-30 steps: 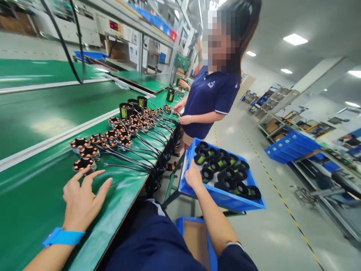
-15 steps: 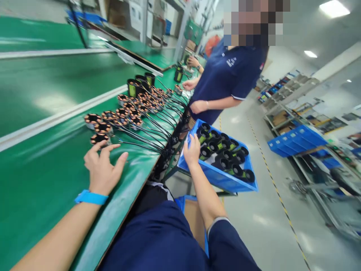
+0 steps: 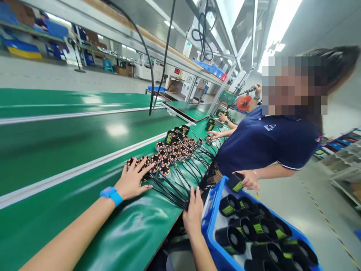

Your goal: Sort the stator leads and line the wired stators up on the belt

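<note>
My left hand (image 3: 133, 181), with a blue band at the wrist, is open, its fingers spread over the nearest copper-wound motor stators (image 3: 145, 161) on the green bench. Parts of those stators are hidden under the fingers. My right hand (image 3: 194, 209) is at the bench's edge, fingers stretched out against the bundle of black cables (image 3: 169, 194) running from the stators. More stators (image 3: 165, 160) stand in a tight cluster beyond, their leads hanging over the edge. Several black cylindrical housings (image 3: 170, 137) with yellow-green labels are behind them.
A blue crate (image 3: 210, 222) of black housings is beside my right arm. Across it, a co-worker's hand (image 3: 249, 180) grips a black housing (image 3: 235, 182); the co-worker's other hand (image 3: 216, 134) is by a stator on the bench. Black cables (image 3: 152, 75) dangle overhead.
My left hand has moved forward along the stators. My right hand has gone from the crate's rim to the cables. The co-worker's hand has taken hold of a housing. The view has lifted.
</note>
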Demonstrator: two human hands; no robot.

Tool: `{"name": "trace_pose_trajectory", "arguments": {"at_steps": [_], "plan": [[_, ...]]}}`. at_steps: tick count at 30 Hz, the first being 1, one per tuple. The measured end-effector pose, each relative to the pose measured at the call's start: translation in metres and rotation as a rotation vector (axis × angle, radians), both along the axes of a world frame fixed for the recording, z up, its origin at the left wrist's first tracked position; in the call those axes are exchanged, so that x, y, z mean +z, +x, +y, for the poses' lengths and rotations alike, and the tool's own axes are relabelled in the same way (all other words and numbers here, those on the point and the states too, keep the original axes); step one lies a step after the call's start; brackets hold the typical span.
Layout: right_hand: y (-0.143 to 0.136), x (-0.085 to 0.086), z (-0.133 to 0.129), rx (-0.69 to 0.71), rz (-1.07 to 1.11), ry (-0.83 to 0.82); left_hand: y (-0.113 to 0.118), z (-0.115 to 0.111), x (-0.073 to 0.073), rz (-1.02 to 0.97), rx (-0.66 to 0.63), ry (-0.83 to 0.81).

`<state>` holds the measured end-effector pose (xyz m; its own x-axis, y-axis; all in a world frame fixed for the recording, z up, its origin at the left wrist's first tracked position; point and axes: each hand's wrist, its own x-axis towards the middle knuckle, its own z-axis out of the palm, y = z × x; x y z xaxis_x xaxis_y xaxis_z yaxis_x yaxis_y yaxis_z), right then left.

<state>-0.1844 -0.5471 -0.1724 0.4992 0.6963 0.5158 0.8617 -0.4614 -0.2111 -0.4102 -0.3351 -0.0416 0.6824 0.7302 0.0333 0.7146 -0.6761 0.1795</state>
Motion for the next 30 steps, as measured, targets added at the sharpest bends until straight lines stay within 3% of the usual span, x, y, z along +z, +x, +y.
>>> {"name": "trace_pose_trajectory", "arguments": {"at_steps": [4, 10, 13, 17, 20, 22, 24, 27, 30], "plan": [[0.027, 0.036, 0.013, -0.147, 0.045, -0.256, 0.017, 0.004, -0.009, 0.004, 0.030, -0.022], [0.025, 0.080, 0.029, -0.269, 0.050, -0.524, 0.033, 0.010, -0.009, -0.024, 0.052, -0.075], [0.029, 0.115, 0.025, -0.106, 0.120, -0.650, 0.034, 0.013, -0.008, -0.042, 0.030, -0.100], [0.057, 0.179, 0.024, 0.213, 0.131, -0.526, 0.025, 0.012, -0.008, -0.064, 0.003, -0.119], [0.105, 0.212, 0.034, 0.139, 0.118, -0.506, 0.015, 0.010, -0.011, -0.087, 0.005, -0.106], [0.143, 0.215, 0.044, 0.048, 0.167, -0.516, 0.008, 0.013, -0.014, -0.132, 0.003, -0.063], [0.178, 0.204, 0.054, 0.017, 0.229, -0.495, 0.006, 0.021, -0.014, -0.180, -0.004, -0.003], [0.215, 0.173, 0.065, 0.051, 0.331, -0.458, 0.018, 0.044, -0.003, -0.158, -0.023, 0.056], [0.234, 0.140, 0.072, 0.100, 0.446, -0.414, 0.049, 0.077, 0.019, -0.091, -0.021, 0.081]]}}
